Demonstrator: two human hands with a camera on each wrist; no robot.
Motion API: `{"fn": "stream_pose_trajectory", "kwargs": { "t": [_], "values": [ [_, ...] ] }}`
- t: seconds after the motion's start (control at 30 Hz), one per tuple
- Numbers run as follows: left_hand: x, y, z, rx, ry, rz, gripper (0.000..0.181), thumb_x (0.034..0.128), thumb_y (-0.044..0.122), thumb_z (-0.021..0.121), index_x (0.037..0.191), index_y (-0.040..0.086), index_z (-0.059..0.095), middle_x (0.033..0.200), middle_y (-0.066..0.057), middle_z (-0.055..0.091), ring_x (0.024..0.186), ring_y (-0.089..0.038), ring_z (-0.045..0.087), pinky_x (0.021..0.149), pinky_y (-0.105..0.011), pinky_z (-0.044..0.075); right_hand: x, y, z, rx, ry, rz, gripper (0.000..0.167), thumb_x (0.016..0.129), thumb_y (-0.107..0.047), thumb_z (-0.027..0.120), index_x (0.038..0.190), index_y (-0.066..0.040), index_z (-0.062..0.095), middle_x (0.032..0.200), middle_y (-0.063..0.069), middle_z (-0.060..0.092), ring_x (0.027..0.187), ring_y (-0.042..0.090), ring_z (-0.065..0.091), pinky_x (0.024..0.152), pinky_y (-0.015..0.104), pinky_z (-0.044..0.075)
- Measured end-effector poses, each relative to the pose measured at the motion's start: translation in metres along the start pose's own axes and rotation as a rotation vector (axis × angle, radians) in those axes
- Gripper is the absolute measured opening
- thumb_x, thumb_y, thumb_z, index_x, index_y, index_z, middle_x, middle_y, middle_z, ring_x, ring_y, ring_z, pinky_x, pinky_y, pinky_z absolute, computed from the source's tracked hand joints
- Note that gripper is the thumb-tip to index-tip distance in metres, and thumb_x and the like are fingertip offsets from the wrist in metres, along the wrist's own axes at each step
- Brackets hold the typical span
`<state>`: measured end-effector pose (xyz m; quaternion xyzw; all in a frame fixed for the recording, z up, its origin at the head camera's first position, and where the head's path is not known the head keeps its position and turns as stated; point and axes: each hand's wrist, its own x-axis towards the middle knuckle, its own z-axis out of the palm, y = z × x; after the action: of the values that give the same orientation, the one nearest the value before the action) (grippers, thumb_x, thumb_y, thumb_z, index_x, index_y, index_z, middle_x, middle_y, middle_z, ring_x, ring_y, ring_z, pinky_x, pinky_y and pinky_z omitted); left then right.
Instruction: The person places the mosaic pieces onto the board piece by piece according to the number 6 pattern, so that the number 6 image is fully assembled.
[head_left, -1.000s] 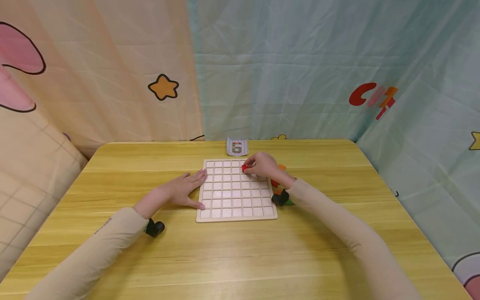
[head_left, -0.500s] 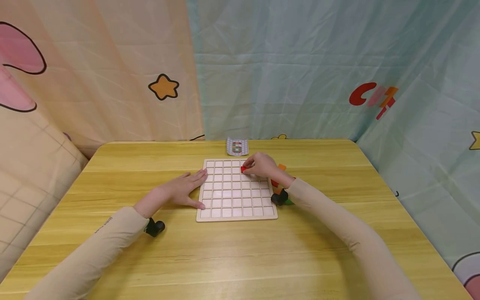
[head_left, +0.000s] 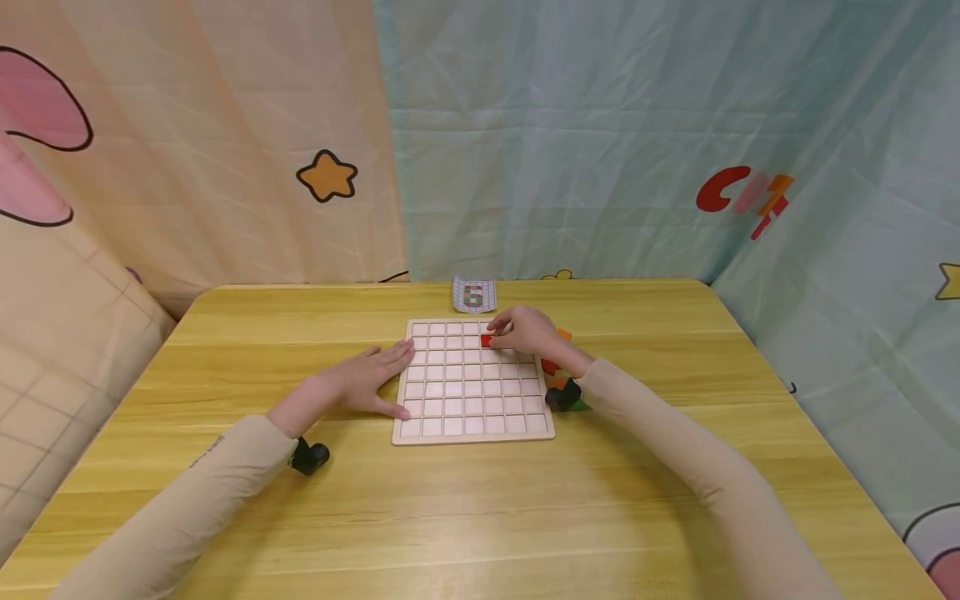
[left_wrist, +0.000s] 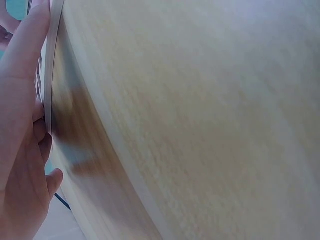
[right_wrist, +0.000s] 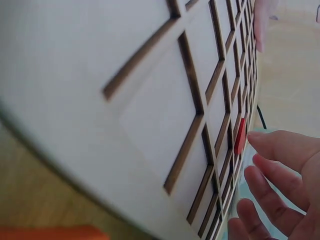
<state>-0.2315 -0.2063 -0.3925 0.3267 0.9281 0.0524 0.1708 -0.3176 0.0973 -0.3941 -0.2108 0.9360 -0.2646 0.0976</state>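
Note:
A pale wooden grid board [head_left: 472, 440] lies on the table; its edge [left_wrist: 49, 85] stands beside the left hand in the left wrist view. My left hand [head_left: 362, 379] [left_wrist: 22, 125] is spread, fingertips and thumb resting on the board's left rim. A small red piece [head_left: 485, 341] [right_wrist: 240, 137] lies in a cell of the second row from the back. My right hand [head_left: 527, 331] [right_wrist: 285, 182] hovers over it, thumb tip at the piece and index finger raised off it. In the right wrist view the fingers are loosely bent and apart.
Loose orange [head_left: 564, 334], red [head_left: 550, 367] and green [head_left: 580, 405] pieces lie along the board's right side, partly under the right forearm. Behind the board is a small card [head_left: 474, 295] with a coloured grid pattern. Patterned curtains hang behind the table.
The red piece has shifted slightly left and nearer, and now lies in its cell. The right index finger has lifted away from it. My left hand has stayed put.

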Motion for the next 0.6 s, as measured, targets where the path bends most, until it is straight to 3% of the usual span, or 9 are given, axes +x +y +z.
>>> {"fn": "stream_pose_trajectory", "kwargs": {
  "t": [0.37, 0.6],
  "values": [
    [0.000, 0.000, -0.001, 0.003, 0.005, 0.005, 0.107, 0.0832, 0.065, 0.059, 0.153, 0.000, 0.010, 0.162, -0.017, 0.002, 0.150, -0.031, 0.008, 0.120, -0.054, 0.011, -0.013, 0.018, -0.016, -0.013, 0.074, -0.036, 0.028, 0.087, -0.028, 0.071, 0.112, -0.015, 0.072, 0.104, 0.003, 0.071, 0.085, 0.019, 0.059, 0.070, 0.031, 0.048],
    [0.000, 0.001, -0.001, 0.005, 0.003, 0.001, 0.106, 0.0837, 0.063, 0.059, 0.153, -0.001, 0.011, 0.162, -0.018, 0.004, 0.150, -0.032, 0.008, 0.120, -0.055, 0.011, -0.025, 0.029, -0.028, -0.002, 0.126, -0.055, 0.028, 0.086, -0.025, 0.073, 0.111, -0.012, 0.073, 0.102, 0.006, 0.071, 0.086, 0.022, 0.059, 0.076, 0.035, 0.049]
  ]
}}
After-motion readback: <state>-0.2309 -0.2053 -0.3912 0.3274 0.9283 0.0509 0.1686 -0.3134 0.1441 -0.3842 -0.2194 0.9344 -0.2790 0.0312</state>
